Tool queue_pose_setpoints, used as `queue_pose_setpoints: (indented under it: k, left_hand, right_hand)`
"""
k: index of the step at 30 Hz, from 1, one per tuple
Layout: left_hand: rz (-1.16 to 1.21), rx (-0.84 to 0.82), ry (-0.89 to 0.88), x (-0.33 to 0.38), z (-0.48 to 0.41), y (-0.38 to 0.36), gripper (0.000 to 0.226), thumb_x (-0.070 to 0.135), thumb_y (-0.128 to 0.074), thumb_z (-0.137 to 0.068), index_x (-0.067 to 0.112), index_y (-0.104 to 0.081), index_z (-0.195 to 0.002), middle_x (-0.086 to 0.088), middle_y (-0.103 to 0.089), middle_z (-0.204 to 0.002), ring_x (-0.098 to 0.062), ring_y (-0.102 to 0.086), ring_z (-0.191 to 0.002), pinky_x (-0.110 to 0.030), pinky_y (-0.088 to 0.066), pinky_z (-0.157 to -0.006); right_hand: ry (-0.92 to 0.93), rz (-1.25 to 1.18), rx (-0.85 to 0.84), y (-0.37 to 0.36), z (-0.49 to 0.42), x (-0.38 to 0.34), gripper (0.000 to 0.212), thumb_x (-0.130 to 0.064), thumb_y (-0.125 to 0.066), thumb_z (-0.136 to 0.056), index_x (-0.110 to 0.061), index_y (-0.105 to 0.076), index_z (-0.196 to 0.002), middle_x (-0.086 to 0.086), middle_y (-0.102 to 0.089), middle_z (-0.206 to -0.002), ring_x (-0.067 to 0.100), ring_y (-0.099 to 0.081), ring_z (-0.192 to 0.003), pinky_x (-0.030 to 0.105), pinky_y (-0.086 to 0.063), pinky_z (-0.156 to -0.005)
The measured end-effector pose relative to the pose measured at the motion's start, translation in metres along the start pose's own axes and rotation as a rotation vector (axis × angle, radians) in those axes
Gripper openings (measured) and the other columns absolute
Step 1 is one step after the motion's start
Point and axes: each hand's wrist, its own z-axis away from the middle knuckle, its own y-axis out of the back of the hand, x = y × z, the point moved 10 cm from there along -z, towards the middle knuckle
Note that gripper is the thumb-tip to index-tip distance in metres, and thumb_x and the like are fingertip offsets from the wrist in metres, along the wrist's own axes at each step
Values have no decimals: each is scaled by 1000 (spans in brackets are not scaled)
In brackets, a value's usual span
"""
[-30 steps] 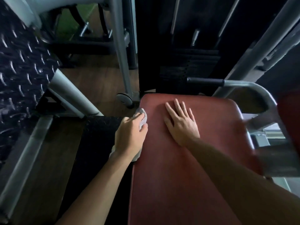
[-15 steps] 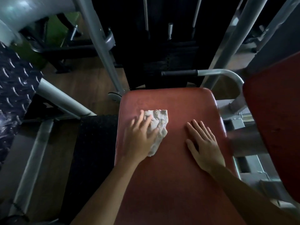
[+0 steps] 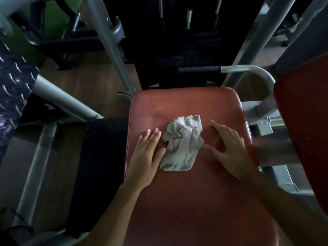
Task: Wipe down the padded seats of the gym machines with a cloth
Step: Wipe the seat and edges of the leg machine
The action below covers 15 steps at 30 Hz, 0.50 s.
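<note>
Lying crumpled on the red padded seat (image 3: 186, 201) of a gym machine, a grey cloth (image 3: 182, 144) sits between a person's two hands. The left hand (image 3: 145, 157) rests flat on the seat, fingers straight, its thumb touching the cloth's left edge. The right hand (image 3: 232, 151) is spread open just beside the cloth's right edge, gripping nothing; whether its thumb touches the fabric cannot be told. A second red pad (image 3: 301, 130) stands at right, a grey bar (image 3: 248, 68) with a black grip beyond the seat, a black tread plate (image 3: 95, 166) at left.
</note>
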Motion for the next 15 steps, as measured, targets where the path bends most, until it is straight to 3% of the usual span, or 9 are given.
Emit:
queue_pose_setpoints:
  k: [2,5,7,12,15]
  left_hand:
    - [-133,87,-37,-6,5,2,51,35,-29,-107,13,-41,-152,1,-32,-163,-16,-17,-155,-40,-16,-126]
    - [-156,113,-73,-1,4,0,47,23,-32,-107,9,-46,-149,-3,-35,-161,-20,-22,-154,-40,-18,-126]
    - [-161,115,-73,-1,4,2,46,22,-33,-107,9,-47,-149,-4,-36,-161,-20,-22,-154,-40,-19,-126]
    - [-163,100,-63,-2,4,2,46,22,-32,-107,10,-45,-150,-2,-34,-162,-19,-21,-154,-41,-19,-126]
    - [-161,110,-62,-2,4,3,46,20,-34,-106,11,-45,-150,-2,-35,-162,-18,-21,-154,-41,-20,-126]
  right_hand:
    - [129,114,-69,-6,-9,-21,93,-86,-54,-72,-48,-27,-152,-25,-30,-154,0,-26,-144,43,-23,-117]
    - [305,298,-200,-43,-14,-45,115,-94,-52,-65,-39,-15,-159,-12,-11,-168,10,-2,-156,49,-12,-125]
    - [299,269,-230,-63,-14,-51,126,-94,-56,-62,-30,-14,-161,-12,-9,-168,10,3,-156,45,-7,-126]
    - [196,250,-101,-60,-10,-53,118,-83,-71,-58,-27,-32,-154,-13,-27,-163,7,-14,-154,29,-17,-118]
    - [194,280,-30,-52,-5,-57,103,-78,-73,-57,-27,-44,-142,-11,-43,-150,12,-35,-143,33,-32,-106]
